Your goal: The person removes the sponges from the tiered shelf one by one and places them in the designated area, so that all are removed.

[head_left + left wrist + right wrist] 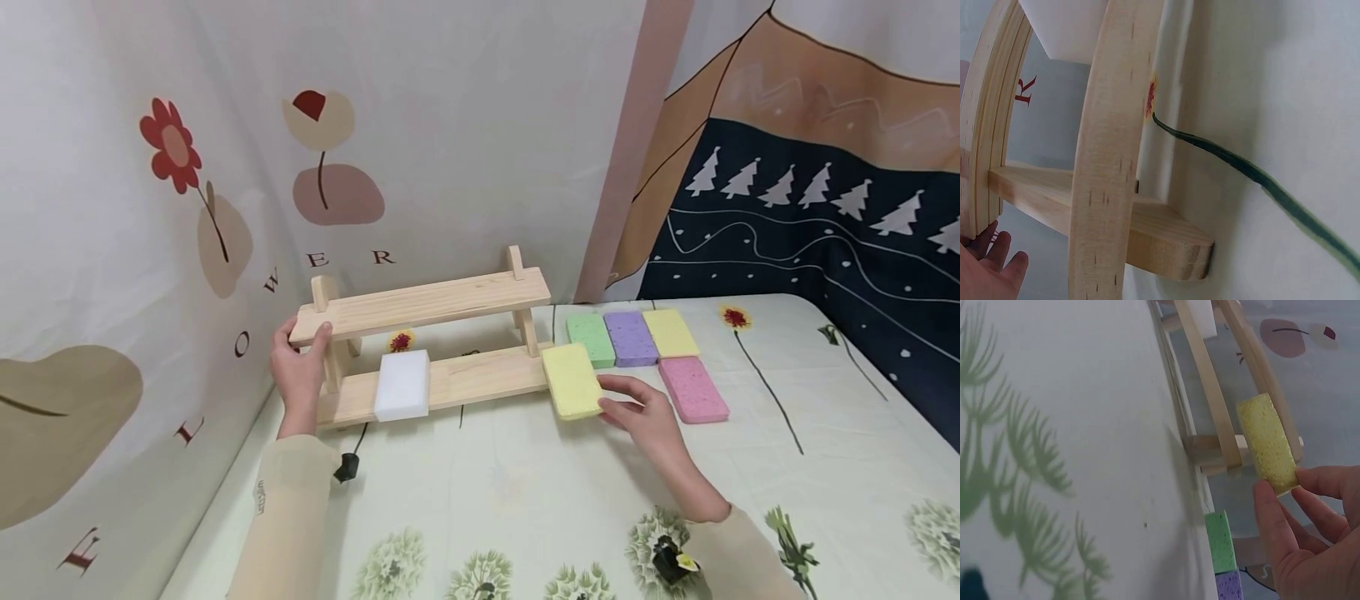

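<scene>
A small two-tier wooden rack [450,302] stands against the back cloth. My left hand [297,367] grips the left end of its upper shelf, thumb on the near side. On the lower shelf, left of its middle, a white sponge block [402,385] sits upright. My right hand [641,408] pinches a yellow sponge [572,381] by its lower right edge, beside the lower shelf's right end. In the right wrist view, that yellow sponge [1267,444] is held between thumb and fingers. From the left wrist, the rack's end [1107,162] fills much of the view, with fingertips [1013,269] at the upper shelf.
Right of the rack lie a green sponge [590,340], a purple sponge [631,339] and another yellow sponge [671,333] in a row. A pink sponge [693,390] lies in front of them. Printed cloth covers the table [480,508] and hangs as walls behind and left.
</scene>
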A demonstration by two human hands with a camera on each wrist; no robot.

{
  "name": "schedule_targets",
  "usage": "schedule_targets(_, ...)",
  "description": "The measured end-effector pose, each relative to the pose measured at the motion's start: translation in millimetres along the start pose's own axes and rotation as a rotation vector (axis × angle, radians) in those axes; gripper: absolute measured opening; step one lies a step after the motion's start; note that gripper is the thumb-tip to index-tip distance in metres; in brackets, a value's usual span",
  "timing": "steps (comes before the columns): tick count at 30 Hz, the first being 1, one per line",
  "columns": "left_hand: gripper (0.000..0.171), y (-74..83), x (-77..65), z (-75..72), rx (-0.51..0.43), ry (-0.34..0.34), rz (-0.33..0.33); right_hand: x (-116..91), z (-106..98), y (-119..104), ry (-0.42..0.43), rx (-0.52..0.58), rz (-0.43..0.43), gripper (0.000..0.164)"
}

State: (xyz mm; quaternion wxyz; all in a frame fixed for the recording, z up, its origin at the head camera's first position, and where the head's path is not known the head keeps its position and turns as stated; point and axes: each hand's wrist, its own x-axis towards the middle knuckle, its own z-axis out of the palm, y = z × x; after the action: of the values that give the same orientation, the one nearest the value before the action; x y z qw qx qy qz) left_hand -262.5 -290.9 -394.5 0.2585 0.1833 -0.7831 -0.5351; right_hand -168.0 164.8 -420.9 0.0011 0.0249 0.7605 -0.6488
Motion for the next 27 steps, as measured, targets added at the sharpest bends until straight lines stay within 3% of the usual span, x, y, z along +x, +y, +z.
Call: schedule_targets(27, 0.073, -1.7, 1.3, 1.0, -0.006, 0.005, 0.007, -2.1, -49.9, 14.8, 0.089, -0.05, 0.071, 0.049)
